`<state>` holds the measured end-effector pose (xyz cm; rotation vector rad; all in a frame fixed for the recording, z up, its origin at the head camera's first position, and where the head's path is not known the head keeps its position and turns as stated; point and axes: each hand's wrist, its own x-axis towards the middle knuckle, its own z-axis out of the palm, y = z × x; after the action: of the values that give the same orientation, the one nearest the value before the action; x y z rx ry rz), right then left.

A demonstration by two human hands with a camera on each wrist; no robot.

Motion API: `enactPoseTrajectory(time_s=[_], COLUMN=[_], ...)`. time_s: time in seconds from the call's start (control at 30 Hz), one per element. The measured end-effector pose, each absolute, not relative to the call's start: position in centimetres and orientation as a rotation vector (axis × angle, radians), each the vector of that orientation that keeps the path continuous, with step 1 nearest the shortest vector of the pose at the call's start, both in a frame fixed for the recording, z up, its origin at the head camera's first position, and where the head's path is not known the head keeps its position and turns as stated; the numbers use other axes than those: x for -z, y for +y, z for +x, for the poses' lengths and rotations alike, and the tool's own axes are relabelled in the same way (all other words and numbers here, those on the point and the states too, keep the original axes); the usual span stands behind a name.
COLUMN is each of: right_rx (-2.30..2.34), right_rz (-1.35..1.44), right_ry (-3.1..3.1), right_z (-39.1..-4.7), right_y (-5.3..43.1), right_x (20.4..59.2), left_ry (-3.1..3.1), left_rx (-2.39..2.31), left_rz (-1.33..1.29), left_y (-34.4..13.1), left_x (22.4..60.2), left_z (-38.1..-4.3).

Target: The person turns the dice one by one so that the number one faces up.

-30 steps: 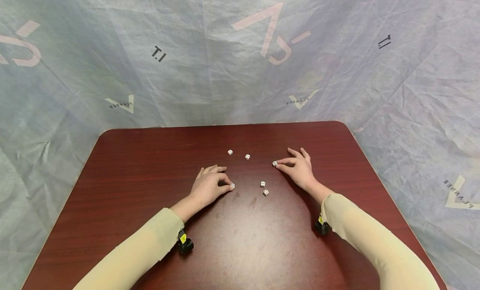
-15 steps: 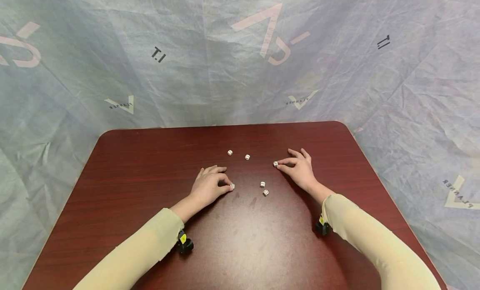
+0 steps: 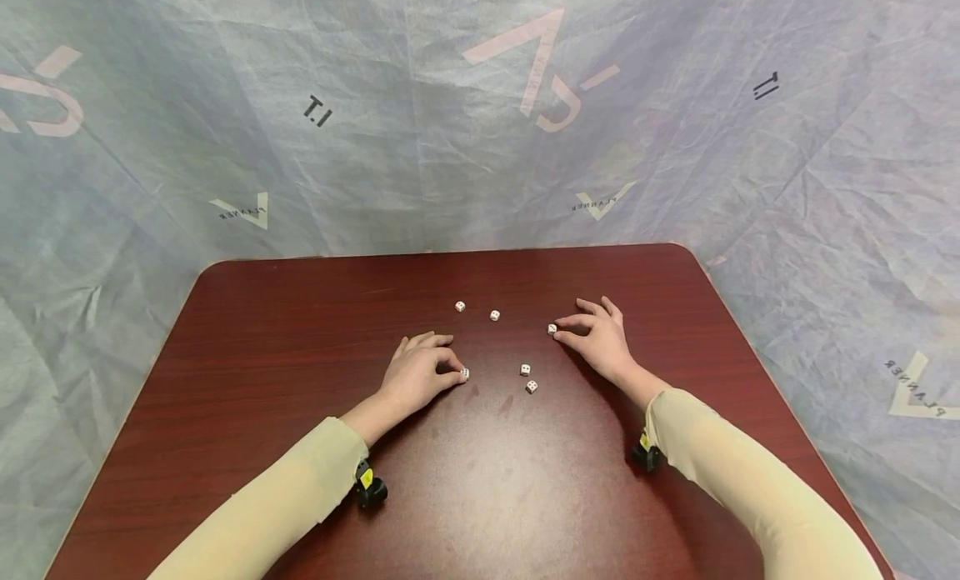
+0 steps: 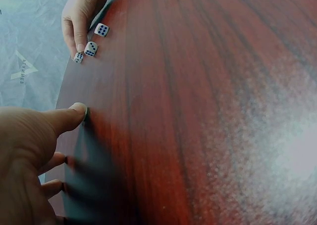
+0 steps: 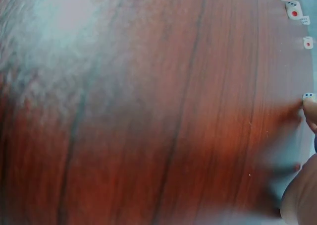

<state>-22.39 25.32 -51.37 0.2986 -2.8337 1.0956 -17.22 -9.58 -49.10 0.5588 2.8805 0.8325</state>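
Observation:
My left hand [image 3: 422, 370] pinches a white die [image 3: 465, 373] between thumb and index finger at the tabletop. Farther right, my right hand [image 3: 597, 338] holds another white die [image 3: 552, 330] by thumb and index finger, its other fingers raised. Two dice lie between the hands on the near side, one die [image 3: 525, 369] just behind the other die [image 3: 532, 387]. Toward the back sit a die [image 3: 460, 307] and a second die [image 3: 495, 315], spaced apart. In the left wrist view, the left thumb [image 4: 69, 118] mostly hides its die.
The dark red wooden table [image 3: 480, 497] has rounded back corners. Grey printed sheeting [image 3: 420, 147] hangs behind it and at both sides. Small black cameras are strapped under both wrists, the left camera [image 3: 371, 490] and the right camera [image 3: 645, 455].
The die at my right fingertips has shifted very slightly to the right and turned a little. My left hand and the loose dice keep their places.

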Motion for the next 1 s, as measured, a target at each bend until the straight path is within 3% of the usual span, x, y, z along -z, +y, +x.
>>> enactPoseTrajectory(time_s=[1.0], right_rx=[-0.83], right_rz=[0.445], right_ry=[-2.875], right_z=[-23.4], right_y=[25.2], right_x=[49.8], left_ry=[2.89], left_rx=[-0.832], left_rz=[0.549], left_y=[-9.5], left_x=[49.2], left_z=[-17.2])
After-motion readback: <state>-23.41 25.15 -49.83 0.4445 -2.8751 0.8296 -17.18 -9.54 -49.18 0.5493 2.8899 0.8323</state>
